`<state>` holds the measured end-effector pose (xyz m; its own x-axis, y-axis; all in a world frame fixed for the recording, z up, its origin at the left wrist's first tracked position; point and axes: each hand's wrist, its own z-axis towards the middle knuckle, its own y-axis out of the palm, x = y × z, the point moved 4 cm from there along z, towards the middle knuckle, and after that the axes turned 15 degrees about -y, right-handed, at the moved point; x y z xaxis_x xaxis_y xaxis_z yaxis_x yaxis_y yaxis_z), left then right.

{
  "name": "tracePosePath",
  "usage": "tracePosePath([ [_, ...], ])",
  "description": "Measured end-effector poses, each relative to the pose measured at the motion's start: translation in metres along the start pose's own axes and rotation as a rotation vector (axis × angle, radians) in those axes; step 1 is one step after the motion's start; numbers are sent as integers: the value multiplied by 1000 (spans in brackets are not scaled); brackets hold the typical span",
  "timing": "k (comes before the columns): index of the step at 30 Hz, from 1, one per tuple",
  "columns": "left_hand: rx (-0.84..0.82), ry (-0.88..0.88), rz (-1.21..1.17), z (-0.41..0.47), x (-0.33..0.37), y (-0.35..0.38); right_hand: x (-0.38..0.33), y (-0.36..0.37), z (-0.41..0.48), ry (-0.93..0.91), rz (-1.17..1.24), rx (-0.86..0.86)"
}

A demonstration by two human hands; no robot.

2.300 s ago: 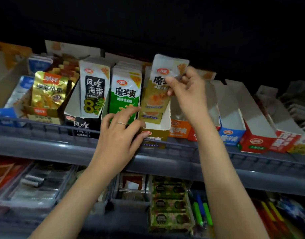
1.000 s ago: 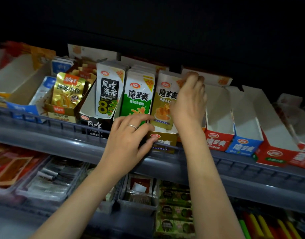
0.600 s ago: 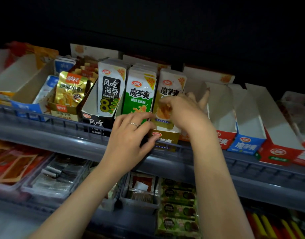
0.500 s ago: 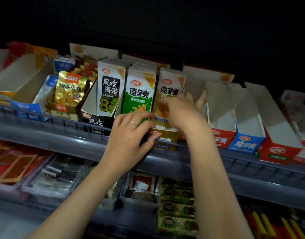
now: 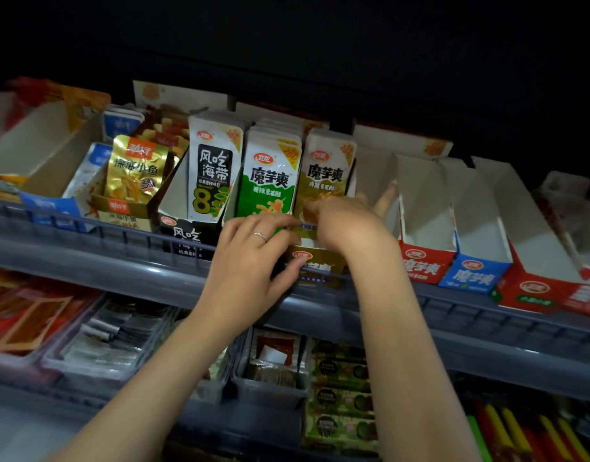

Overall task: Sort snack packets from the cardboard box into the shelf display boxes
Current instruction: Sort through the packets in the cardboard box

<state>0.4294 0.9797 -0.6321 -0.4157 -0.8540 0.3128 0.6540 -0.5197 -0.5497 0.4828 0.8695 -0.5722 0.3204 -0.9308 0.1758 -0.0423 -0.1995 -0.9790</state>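
A shop, by its stock: a grey tiered shelf [image 5: 127,265] with a wire front rail carries open cardboard display boxes [image 5: 423,265] (red, blue, gold and black fronts) of printed snack packets [image 5: 270,175] standing in rows; clear trays [image 5: 87,370] of more packaged goods line the tier below.

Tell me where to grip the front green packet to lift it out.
Pinch the green packet by its free top edge, coming from above. It stands upright, packed between the black-label packet and gold packet, and the left hand covers its bottom.
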Motion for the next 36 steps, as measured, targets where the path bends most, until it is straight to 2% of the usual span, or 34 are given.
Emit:
tracePosePath([
  [5, -10, 31, -3, 0, -1, 0, 3, -11, -13, -58, 82, 23],
  [10, -89, 71, -54, -5, -10, -11, 6, -31, -45, -98, 39, 151],
  [16, -146, 148, 28, -34, -4, -43, -7, -23, -86, -232, 32, 333],
  [19, -291, 236, 16, -65, 5, -54, -21, -8, -104, -336, 66, 493],
  [21, -432, 282, 6, -90, 9, -55, -35, 13, -114, -464, 61, 502],
  [23, -596, 291, 22, -119, 7, -54, -50, 44, -125, -605, 117, 441],
  [25, -729, 251, 55, -151, -3, -54, -63, 88, -136, -656, 291, 300],
  [28, -899, 126, 95, -204, -23, -60, -74, 178, -150, -581, 434, 13],
  [32, -1076, -23, 110, -264, -45, -70, -84, 290, -178, -515, 424, -376],
  [36, -1152, -64, 105, -304, -64, -78, -103, 370, -212, -478, 486, -615],
])
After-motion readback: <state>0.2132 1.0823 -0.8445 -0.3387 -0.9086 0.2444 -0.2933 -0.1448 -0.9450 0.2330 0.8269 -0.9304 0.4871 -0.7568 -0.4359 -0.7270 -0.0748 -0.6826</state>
